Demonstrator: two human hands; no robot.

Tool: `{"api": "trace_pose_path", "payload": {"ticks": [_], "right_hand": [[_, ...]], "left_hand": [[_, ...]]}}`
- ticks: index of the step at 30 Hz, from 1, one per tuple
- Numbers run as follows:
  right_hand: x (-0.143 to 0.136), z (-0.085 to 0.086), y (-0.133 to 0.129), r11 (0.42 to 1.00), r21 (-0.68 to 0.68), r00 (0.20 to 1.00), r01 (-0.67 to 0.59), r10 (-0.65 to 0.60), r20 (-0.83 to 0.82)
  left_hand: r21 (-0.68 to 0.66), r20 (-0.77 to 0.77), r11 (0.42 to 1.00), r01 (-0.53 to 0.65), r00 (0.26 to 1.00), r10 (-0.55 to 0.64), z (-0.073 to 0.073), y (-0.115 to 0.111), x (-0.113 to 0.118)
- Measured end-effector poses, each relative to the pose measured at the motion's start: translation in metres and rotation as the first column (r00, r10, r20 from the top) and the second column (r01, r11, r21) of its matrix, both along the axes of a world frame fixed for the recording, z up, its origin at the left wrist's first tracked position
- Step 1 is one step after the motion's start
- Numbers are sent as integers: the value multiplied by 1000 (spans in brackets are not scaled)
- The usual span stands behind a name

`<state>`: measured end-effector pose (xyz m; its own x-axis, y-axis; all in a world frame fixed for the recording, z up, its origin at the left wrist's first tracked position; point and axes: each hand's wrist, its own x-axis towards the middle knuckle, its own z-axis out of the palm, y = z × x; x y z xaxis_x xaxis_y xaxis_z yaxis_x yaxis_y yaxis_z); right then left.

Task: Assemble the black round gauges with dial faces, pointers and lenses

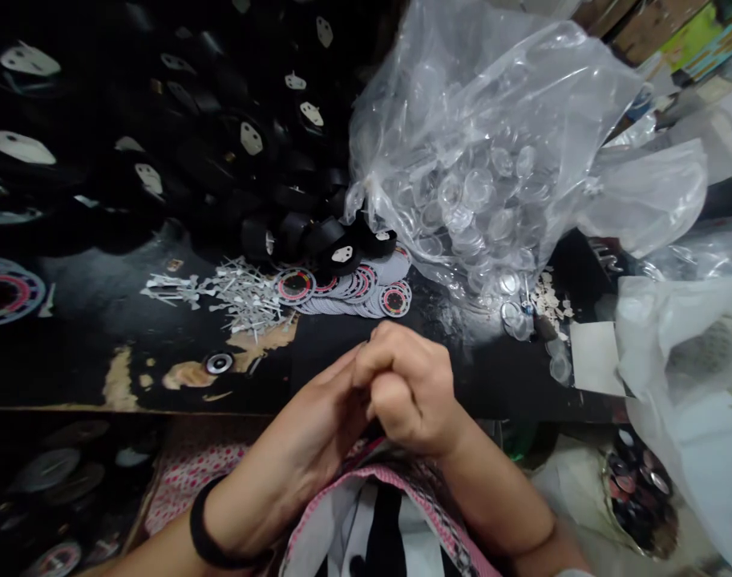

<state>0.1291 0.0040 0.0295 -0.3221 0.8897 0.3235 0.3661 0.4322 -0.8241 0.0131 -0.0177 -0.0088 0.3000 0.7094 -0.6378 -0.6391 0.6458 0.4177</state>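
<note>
Both hands are pressed together in front of my body, just over the near edge of the black table. My right hand (412, 386) is closed, its fingers curled down against the other hand. Partly covered by it, my left hand (340, 401) looks curled inward, with a black band on its wrist. Whatever lies between them, if anything, is hidden. Just beyond the hands is a spread pile of printed dial discs (361, 287), grey with red and black rings. Left of that pile lies a heap of small white pointed pieces, like gauge needles (245, 295).
A clear plastic bag (474, 104) holds many transparent round covers (462, 200). Black round housings (209, 152) with white plates fill the back left. A small black-and-silver ring (220, 363) sits near the front edge. White scraps (552, 296) and a white card (595, 357) lie right.
</note>
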Motion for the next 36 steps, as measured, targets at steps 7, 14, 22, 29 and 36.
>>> {"api": "trace_pose_path", "payload": {"ticks": [7, 14, 22, 29, 36], "right_hand": [[12, 18, -10, 973, 5, 873, 233, -207, -442], [5, 4, 5, 996, -84, 994, 25, -34, -101], [105, -12, 6, 785, -8, 742, 619, -588, -322], [156, -32, -4, 676, 32, 671, 737, -724, -157], [57, 19, -18, 965, 175, 897, 196, -248, 366]], "left_hand": [[-15, 154, 998, 55, 987, -52, -3, -1, -2], [-108, 75, 994, 17, 997, -8, -3, 0, 0], [-106, -1, 993, 44, 999, -44, -7, 2, -2], [11, -68, 999, -38, 997, 38, 5, 2, -9], [195, -208, 981, -13, 977, 55, 7, -1, -14]]}}
